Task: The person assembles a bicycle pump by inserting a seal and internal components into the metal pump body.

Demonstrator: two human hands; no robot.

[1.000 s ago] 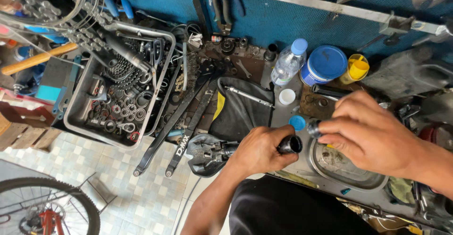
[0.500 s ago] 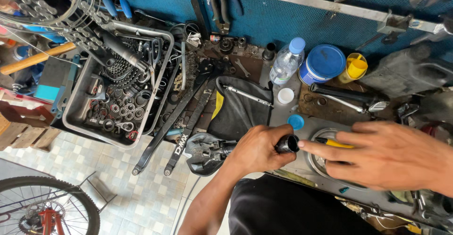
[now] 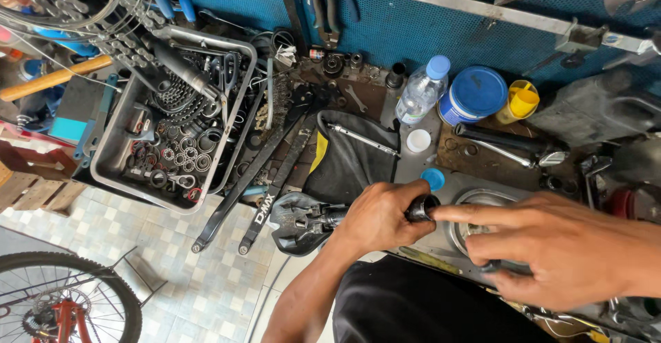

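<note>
Since half a second ago the right hand (image 3: 558, 250) has slid down and in toward the person's body, and its fingers (image 3: 458, 213) now stretch out with the index tip just short of the black tube end (image 3: 421, 207); a second back that hand was bunched right up on it. Left hand hasn't really budged.

Taking the bike saddle (image 3: 297, 220) as the landmark: it hangs off the near edge of the counter (image 3: 482, 157), over the tiled floor (image 3: 138, 247). Right of the saddle, the left hand (image 3: 382, 216) is wrapped tight around the dark post coming out of it, fingers closed on it, with only the tube end poking out past the thumb. Further right is the right hand, loosely spread and holding nothing that shows, though its lower fingers curl out of view, so can't be sure.

Progress-wise, looks like whatever is happening at that tube end is mid-way: post firmly held, other hand backed off a touch, nothing visibly fitted or removed yet.

Room: behind the saddle it's packed, with the grey parts tray (image 3: 172, 123) back-left, a black bag (image 3: 351, 157) straight behind, and the water bottle (image 3: 421, 92), blue tub (image 3: 475, 95) and small blue cap (image 3: 433, 178) back-right. Open space is only toward the person and over the floor.
</note>
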